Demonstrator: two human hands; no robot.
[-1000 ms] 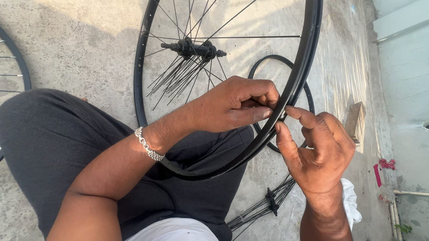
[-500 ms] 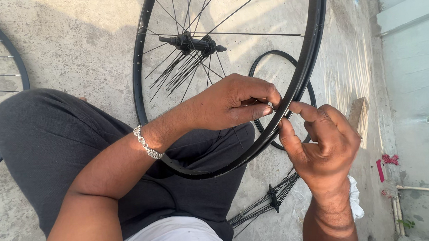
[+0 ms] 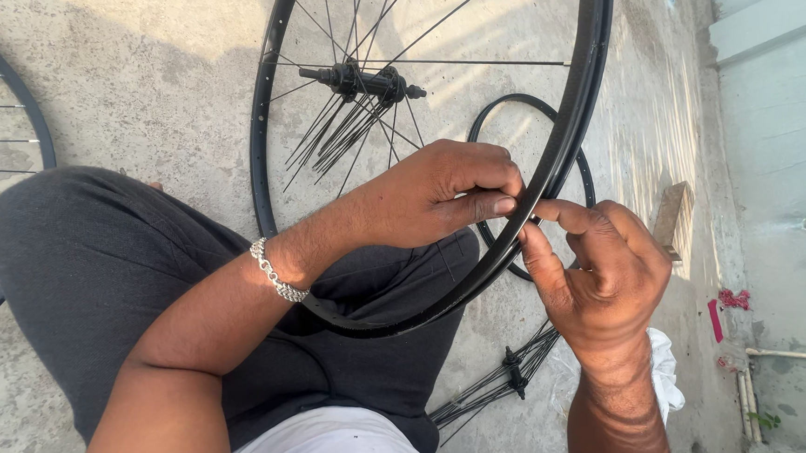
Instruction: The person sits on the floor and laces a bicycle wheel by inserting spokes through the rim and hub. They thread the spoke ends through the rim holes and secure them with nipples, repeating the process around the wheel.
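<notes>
A black bicycle wheel rim (image 3: 590,75) rests on my lap, its hub (image 3: 361,78) near the top with several loose spokes hanging from it. My left hand (image 3: 438,192) reaches through the wheel and pinches a thin spoke end against the inside of the rim. A silver bracelet (image 3: 273,272) sits on that wrist. My right hand (image 3: 602,280) meets it from outside the rim, thumb and forefinger closed on a small part at the same spot, too small to make out.
I sit on a concrete floor (image 3: 151,74) in dark trousers. Another spoked wheel (image 3: 4,111) lies at the left edge. A small black ring (image 3: 508,113) lies behind the rim, a bundle of spokes (image 3: 510,374) by my right forearm, and a wooden block (image 3: 671,218) at right.
My right hand has closed from an open palm and moved up to the rim, its fingertips now pinched beside my left fingertips. The wheel and my left hand stay nearly still.
</notes>
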